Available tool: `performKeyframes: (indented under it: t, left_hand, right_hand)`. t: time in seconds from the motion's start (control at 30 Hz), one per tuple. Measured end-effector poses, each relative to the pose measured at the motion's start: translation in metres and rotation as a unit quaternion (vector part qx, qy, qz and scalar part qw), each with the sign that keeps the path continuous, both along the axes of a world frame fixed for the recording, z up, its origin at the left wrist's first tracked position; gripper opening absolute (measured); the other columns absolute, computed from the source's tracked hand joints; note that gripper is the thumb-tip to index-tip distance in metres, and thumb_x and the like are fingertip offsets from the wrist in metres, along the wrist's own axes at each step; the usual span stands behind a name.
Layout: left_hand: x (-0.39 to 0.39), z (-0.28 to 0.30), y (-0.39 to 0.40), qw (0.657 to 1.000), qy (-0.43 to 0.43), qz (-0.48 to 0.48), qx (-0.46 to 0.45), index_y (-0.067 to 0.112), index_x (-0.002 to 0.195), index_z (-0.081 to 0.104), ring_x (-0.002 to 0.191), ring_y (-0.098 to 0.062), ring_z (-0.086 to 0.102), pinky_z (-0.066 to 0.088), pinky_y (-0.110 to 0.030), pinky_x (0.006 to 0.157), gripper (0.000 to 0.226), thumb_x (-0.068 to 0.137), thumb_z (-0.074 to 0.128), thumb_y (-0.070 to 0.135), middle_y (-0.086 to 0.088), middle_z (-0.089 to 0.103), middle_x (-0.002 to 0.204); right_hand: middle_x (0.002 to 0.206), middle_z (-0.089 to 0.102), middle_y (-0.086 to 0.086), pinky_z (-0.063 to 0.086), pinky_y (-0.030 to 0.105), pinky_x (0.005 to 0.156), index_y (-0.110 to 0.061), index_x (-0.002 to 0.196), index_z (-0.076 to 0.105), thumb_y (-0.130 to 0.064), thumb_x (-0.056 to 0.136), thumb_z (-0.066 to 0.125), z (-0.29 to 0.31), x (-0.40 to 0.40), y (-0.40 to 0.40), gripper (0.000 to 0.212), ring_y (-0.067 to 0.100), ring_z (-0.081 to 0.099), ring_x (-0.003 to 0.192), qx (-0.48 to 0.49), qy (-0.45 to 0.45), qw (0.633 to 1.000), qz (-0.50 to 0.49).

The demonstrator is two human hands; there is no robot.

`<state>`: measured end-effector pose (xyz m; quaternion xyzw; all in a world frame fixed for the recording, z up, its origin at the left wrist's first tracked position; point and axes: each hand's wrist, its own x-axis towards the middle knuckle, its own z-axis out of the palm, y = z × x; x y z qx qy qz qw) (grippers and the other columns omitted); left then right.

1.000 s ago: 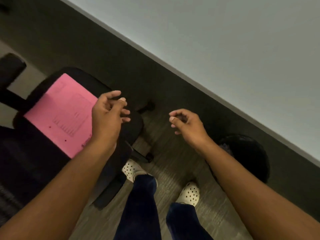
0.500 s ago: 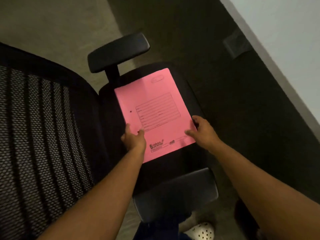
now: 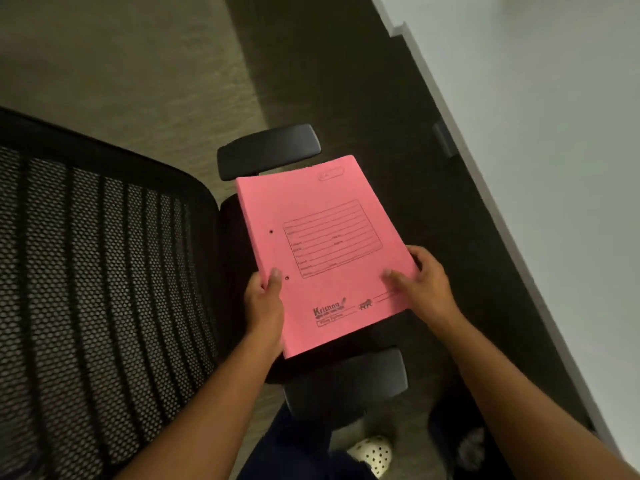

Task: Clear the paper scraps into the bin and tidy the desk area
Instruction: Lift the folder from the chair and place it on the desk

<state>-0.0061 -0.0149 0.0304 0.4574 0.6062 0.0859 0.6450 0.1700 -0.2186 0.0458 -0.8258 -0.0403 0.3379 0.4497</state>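
A pink file folder with a printed label box sits above the seat of a black office chair, held by both hands. My left hand grips its left edge, thumb on top. At the folder's lower right corner my right hand holds on, fingers spread over the cover. No paper scraps are visible. A dark round bin shows only partly at the bottom right, under my right forearm.
The chair's mesh backrest fills the left side, with armrests at the far and near sides of the seat. The pale desk top runs along the right. My feet in white perforated shoes stand on grey carpet.
My hands went from hovering empty above the floor to gripping the pink folder. It is now lifted slightly off the chair seat and closer to the camera.
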Motion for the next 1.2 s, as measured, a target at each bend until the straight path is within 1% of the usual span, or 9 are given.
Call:
performKeyframes:
  t: [0.1, 0.23, 0.33, 0.47, 0.6, 0.7, 0.87, 1.03, 1.2]
  left_hand:
    - [0.001, 0.048, 0.007, 0.998, -0.058, -0.034, 0.0, 0.036, 0.111, 0.07, 0.087, -0.018, 0.081, 0.066, -0.035, 0.069, 0.016, 0.109, 0.054, 0.04, 0.003, 0.083, 0.095]
    - [0.026, 0.098, 0.023, 0.988, -0.123, -0.09, 0.016, 0.031, 0.115, 0.071, 0.09, -0.02, 0.081, 0.066, -0.039, 0.074, 0.017, 0.109, 0.056, 0.038, 0.0, 0.083, 0.102]
    - [0.053, 0.126, 0.026, 0.975, -0.167, -0.143, 0.019, 0.031, 0.115, 0.072, 0.095, -0.026, 0.081, 0.066, -0.046, 0.079, 0.018, 0.108, 0.058, 0.039, -0.005, 0.083, 0.107]
    - [0.092, 0.155, 0.019, 0.96, -0.203, -0.191, 0.026, 0.031, 0.122, 0.07, 0.1, -0.03, 0.08, 0.065, -0.053, 0.086, 0.024, 0.106, 0.059, 0.044, -0.006, 0.082, 0.111]
    - [0.136, 0.174, 0.005, 0.945, -0.215, -0.242, 0.058, 0.036, 0.114, 0.071, 0.098, -0.027, 0.081, 0.066, -0.056, 0.086, 0.018, 0.103, 0.062, 0.048, -0.004, 0.083, 0.11]
    - [0.181, 0.183, -0.013, 0.926, -0.213, -0.303, 0.067, 0.041, 0.11, 0.071, 0.098, -0.027, 0.081, 0.066, -0.056, 0.085, 0.015, 0.103, 0.062, 0.05, -0.003, 0.083, 0.111]
    - [0.275, 0.186, -0.049, 0.887, -0.2, -0.411, 0.066, 0.044, 0.115, 0.069, 0.101, -0.024, 0.081, 0.067, -0.049, 0.081, 0.019, 0.097, 0.072, 0.048, 0.005, 0.081, 0.116]
    - [0.385, 0.176, -0.074, 0.846, -0.104, -0.524, -0.001, 0.036, 0.13, 0.063, 0.103, -0.023, 0.081, 0.064, -0.053, 0.091, 0.057, 0.084, 0.089, 0.018, 0.006, 0.081, 0.118]
    - [0.486, 0.161, -0.093, 0.846, -0.084, -0.523, -0.055, 0.029, 0.131, 0.064, 0.104, -0.029, 0.081, 0.068, -0.042, 0.08, 0.066, 0.074, 0.096, 0.02, -0.003, 0.082, 0.118]
  right_hand:
    - [0.125, 0.068, -0.005, 0.065, 0.027, 0.07, -0.027, 0.129, 0.054, -0.034, 0.085, 0.084, 0.048, 0.002, -0.013, 0.054, 0.014, 0.074, 0.101, 0.007, -0.005, 1.0, -0.003]
    - [0.132, 0.063, -0.009, 0.061, 0.038, 0.088, -0.031, 0.129, 0.051, -0.045, 0.08, 0.086, 0.099, 0.014, -0.029, 0.061, 0.015, 0.068, 0.112, 0.017, -0.026, 0.999, -0.017]
    - [0.133, 0.064, -0.018, 0.058, 0.026, 0.081, -0.033, 0.143, 0.045, -0.045, 0.085, 0.083, 0.13, 0.023, -0.038, 0.07, 0.008, 0.07, 0.111, 0.068, -0.029, 0.997, -0.034]
    - [0.122, 0.07, -0.022, 0.061, 0.019, 0.066, -0.041, 0.128, 0.057, -0.047, 0.091, 0.076, 0.158, 0.039, -0.044, 0.042, 0.009, 0.075, 0.101, 0.096, -0.06, 0.989, -0.098]
    - [0.109, 0.075, -0.022, 0.065, 0.026, 0.067, -0.044, 0.112, 0.064, -0.043, 0.094, 0.074, 0.166, 0.055, -0.061, 0.02, 0.01, 0.076, 0.092, 0.101, -0.079, 0.974, -0.187]
    - [0.106, 0.076, -0.022, 0.064, 0.024, 0.068, -0.043, 0.111, 0.065, -0.042, 0.094, 0.074, 0.164, 0.069, -0.086, 0.019, 0.007, 0.076, 0.091, 0.113, -0.087, 0.957, -0.251]
    - [0.111, 0.076, -0.015, 0.067, 0.039, 0.075, -0.041, 0.116, 0.065, -0.044, 0.094, 0.073, 0.148, 0.114, -0.129, 0.023, 0.014, 0.078, 0.092, 0.12, -0.07, 0.929, -0.342]
    - [0.11, 0.076, -0.015, 0.061, 0.028, 0.073, -0.035, 0.118, 0.066, -0.035, 0.097, 0.071, 0.134, 0.2, -0.17, 0.021, 0.008, 0.075, 0.09, 0.115, -0.075, 0.905, -0.402]
    - [0.11, 0.075, -0.009, 0.054, 0.015, 0.065, -0.023, 0.121, 0.067, -0.025, 0.098, 0.07, 0.116, 0.298, -0.194, 0.023, 0.01, 0.073, 0.094, 0.126, -0.072, 0.879, -0.454]
